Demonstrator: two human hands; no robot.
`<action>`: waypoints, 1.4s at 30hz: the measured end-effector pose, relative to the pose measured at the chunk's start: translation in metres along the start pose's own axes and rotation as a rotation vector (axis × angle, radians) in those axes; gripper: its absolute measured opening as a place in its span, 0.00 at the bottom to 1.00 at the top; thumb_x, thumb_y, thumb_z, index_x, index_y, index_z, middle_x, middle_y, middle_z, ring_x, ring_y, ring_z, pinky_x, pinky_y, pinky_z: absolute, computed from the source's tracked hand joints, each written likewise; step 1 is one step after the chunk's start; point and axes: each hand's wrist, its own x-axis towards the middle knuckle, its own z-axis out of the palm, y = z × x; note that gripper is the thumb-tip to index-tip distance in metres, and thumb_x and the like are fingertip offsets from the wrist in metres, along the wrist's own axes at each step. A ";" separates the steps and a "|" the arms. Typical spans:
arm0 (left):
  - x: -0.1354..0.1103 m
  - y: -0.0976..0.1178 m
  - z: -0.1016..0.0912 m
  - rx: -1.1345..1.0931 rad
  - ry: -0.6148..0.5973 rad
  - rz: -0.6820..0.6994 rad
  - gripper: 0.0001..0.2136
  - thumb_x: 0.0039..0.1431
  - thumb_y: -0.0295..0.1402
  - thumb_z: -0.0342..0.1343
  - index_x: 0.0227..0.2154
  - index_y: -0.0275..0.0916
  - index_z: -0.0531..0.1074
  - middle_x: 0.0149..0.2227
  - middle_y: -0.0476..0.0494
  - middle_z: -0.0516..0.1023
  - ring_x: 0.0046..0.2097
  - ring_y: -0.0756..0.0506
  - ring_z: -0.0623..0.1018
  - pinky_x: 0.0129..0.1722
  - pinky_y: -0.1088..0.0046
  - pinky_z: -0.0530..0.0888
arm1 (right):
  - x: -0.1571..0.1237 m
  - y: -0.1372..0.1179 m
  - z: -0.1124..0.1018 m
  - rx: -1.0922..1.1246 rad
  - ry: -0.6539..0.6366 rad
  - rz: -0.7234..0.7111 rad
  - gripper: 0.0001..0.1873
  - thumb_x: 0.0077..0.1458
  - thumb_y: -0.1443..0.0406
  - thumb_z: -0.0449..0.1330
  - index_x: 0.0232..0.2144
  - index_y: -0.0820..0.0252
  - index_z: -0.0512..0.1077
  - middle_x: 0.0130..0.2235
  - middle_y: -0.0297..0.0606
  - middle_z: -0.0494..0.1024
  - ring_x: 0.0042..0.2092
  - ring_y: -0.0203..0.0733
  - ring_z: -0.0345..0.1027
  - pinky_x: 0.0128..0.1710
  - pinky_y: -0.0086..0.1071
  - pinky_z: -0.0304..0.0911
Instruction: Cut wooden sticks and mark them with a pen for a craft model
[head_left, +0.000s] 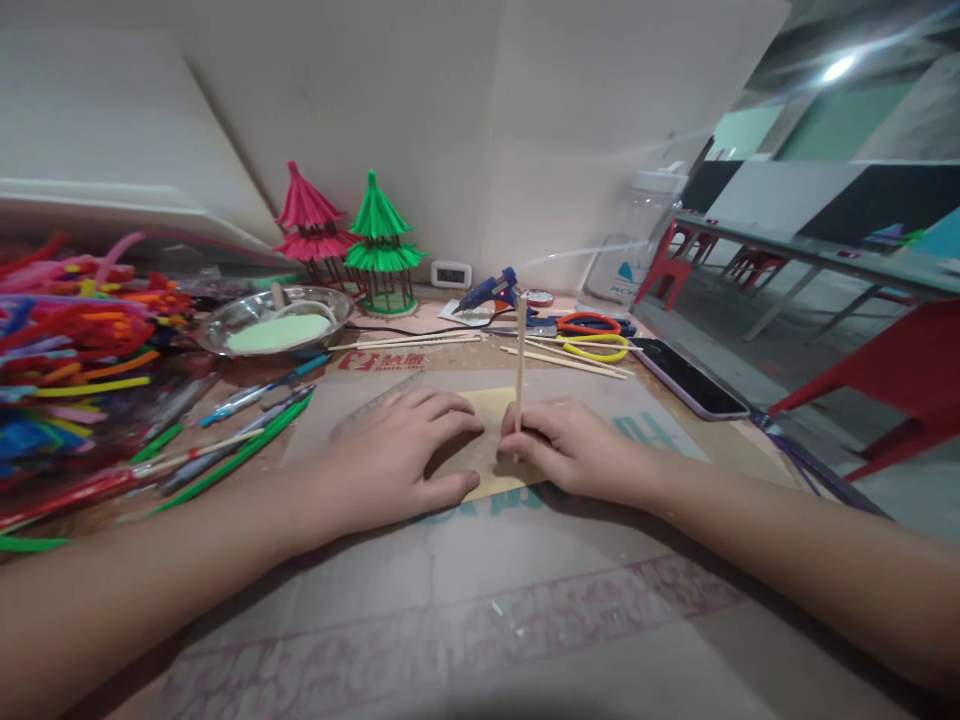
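Observation:
My left hand (401, 455) lies flat, fingers spread, pressing down a small tan card (491, 405) and the edge of a clear ruler (375, 405) on the table. My right hand (562, 445) is closed in a pinch around a thin wooden stick (520, 345), which stands upright with its lower end on the card. The two hands almost touch over the card.
A pile of coloured pipe cleaners (67, 340) and pens (240, 400) lies at the left. Behind are a metal bowl (277, 320), pink and green paper pagodas (379, 240), a blue glue gun (491, 290), loose sticks, scissors (592, 335) and a phone (694, 380). The table edge runs along the right.

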 end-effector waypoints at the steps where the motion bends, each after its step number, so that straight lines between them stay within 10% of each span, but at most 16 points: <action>1: 0.000 0.000 0.000 -0.003 0.000 0.005 0.19 0.62 0.47 0.54 0.51 0.44 0.74 0.56 0.42 0.75 0.57 0.36 0.72 0.56 0.55 0.68 | 0.000 -0.001 0.000 0.011 -0.008 -0.025 0.11 0.65 0.65 0.52 0.31 0.58 0.70 0.31 0.38 0.80 0.33 0.40 0.73 0.35 0.31 0.63; 42: 0.001 0.000 -0.002 0.023 -0.013 -0.005 0.19 0.62 0.47 0.53 0.51 0.44 0.74 0.56 0.43 0.75 0.57 0.36 0.72 0.57 0.53 0.68 | 0.002 0.001 0.002 0.038 0.000 -0.006 0.13 0.66 0.63 0.53 0.31 0.60 0.72 0.31 0.39 0.80 0.33 0.41 0.72 0.36 0.32 0.62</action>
